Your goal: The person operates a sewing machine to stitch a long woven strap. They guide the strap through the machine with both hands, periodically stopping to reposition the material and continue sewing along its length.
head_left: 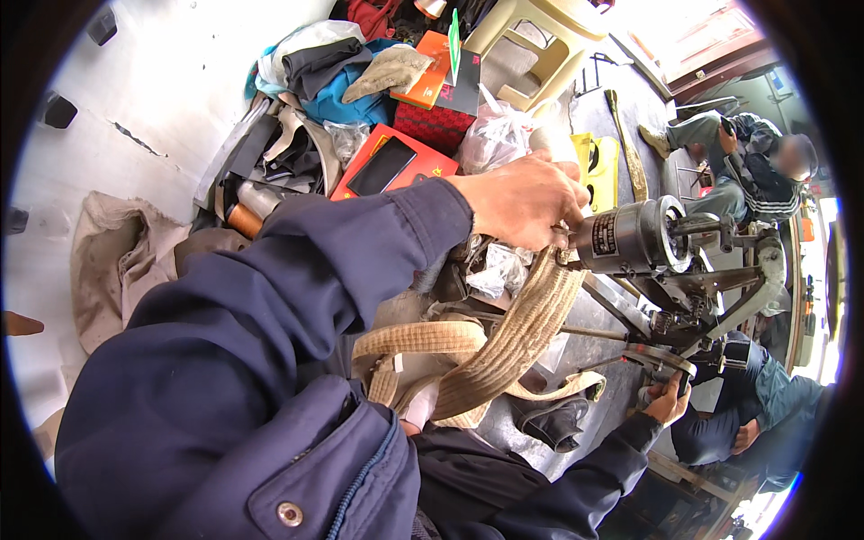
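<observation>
A hand-cranked sewing machine (621,236) with a metal cylinder and a dark label plate stands at my right. A thick beige webbing strap (517,337) rises to the machine's near end, while its lower part lies in loops by my lap. My left hand (531,200) is closed at the strap's upper end, right beside the cylinder; its fingertips are partly hidden. Lower down, the fingers of my right hand (668,401) wrap round the black handle (685,382) on the rim of the machine's wheel (661,358).
An orange-red box (393,162) with a dark phone sits beyond my left forearm, near piled cloths (328,67) and a plastic bag (495,135). A cream stool (531,45) stands farther back. A dark shoe (551,421) lies below the strap. Two people sit at the right.
</observation>
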The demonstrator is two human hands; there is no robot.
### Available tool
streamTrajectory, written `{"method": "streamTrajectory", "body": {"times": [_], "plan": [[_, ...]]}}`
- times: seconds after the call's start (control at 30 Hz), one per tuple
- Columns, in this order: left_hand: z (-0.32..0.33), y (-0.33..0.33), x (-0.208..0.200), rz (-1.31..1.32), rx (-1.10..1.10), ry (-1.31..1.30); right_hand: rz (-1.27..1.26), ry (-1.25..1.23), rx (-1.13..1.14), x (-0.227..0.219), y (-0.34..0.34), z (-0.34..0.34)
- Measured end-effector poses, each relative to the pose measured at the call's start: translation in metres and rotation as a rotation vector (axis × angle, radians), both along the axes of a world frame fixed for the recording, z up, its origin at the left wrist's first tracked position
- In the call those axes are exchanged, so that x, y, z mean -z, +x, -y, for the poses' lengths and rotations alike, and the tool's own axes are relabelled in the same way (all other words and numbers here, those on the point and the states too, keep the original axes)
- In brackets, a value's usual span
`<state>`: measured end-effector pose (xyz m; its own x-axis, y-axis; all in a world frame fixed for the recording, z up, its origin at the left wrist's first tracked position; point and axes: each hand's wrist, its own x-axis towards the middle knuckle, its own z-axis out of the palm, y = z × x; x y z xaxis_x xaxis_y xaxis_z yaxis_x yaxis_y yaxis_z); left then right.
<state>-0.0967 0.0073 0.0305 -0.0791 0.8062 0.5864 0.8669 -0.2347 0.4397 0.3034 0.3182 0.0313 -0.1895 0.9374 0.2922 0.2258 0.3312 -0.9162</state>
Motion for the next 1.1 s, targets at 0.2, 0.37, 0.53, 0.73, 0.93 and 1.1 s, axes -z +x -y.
{"method": "streamTrajectory", "body": {"times": [0.2, 0.37, 0.53, 0.73, 0.93, 1.1], "plan": [[-0.012, -0.007, -0.001, -0.053, 0.04, -0.017, 0.042, 0.015, 0.037, -0.003, -0.004, 0.004], [-0.012, 0.006, 0.007, -0.161, -0.059, 0.081, 0.025, 0.009, 0.044, -0.002, -0.006, 0.004], [-0.017, 0.02, 0.016, 0.077, -0.262, 0.128, 0.064, 0.036, 0.051, 0.0, -0.004, 0.002], [-0.01, 0.004, 0.024, 0.137, -0.027, 0.105, 0.04, 0.048, 0.013, 0.002, -0.001, 0.0], [-0.008, 0.003, 0.022, 0.173, -0.009, 0.062, 0.094, 0.053, 0.041, 0.009, 0.007, -0.006], [-0.009, -0.001, 0.016, 0.274, 0.062, 0.025, 0.026, -0.21, 0.067, 0.024, 0.024, 0.007]]}}
